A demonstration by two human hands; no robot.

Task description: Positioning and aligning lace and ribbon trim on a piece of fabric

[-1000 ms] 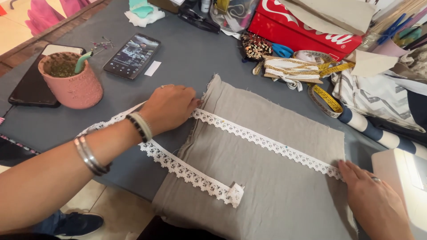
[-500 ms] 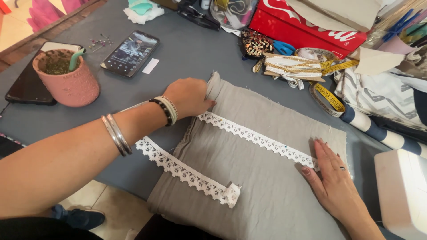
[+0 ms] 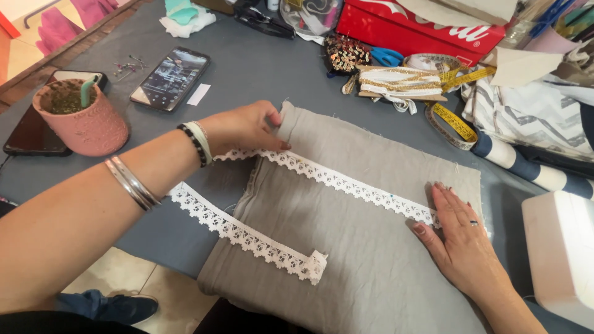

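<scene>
Head view: a grey-blue worktable [image 3: 291, 74] set over a pale tiled floor, crowded along its far edge with sewing supplies. Centre: a folded piece of grey-beige linen-like fabric [image 3: 346, 266], lying flat and hanging over the near table edge. Across it, a strip of white lace trim [image 3: 346, 182] runs on a diagonal from upper left to right; a second run of the same trim [image 3: 247, 238] lies lower, partly on the table and partly on the fabric, ending in a small folded tab. Left hand [image 3: 244, 127]: fingers curled, pinching the lace end against the fabric's upper left corner, seemingly to anchor it. Right hand [image 3: 461, 238]: fingers extended and flat, pressing down on the lace's right end near the fabric's edge, gripping nothing; the two hands together appear to keep the strip taut and straight. Left of the fabric: a pink textured pot [image 3: 83, 124] holding greenish filling, a dark tablet [image 3: 28, 133] beneath it, a smartphone [image 3: 170, 79] with a lit screen, and loose pins [image 3: 127, 65]. Far side: a red box [image 3: 414, 31], blue-handled scissors [image 3: 387, 57], a card wound with gold and white trim [image 3: 399, 83], a yellow measuring tape [image 3: 455, 120], and chevron-patterned cloth [image 3: 532, 114]. Right edge: part of a white machine body [image 3: 560, 253], its kind unclear.
</scene>
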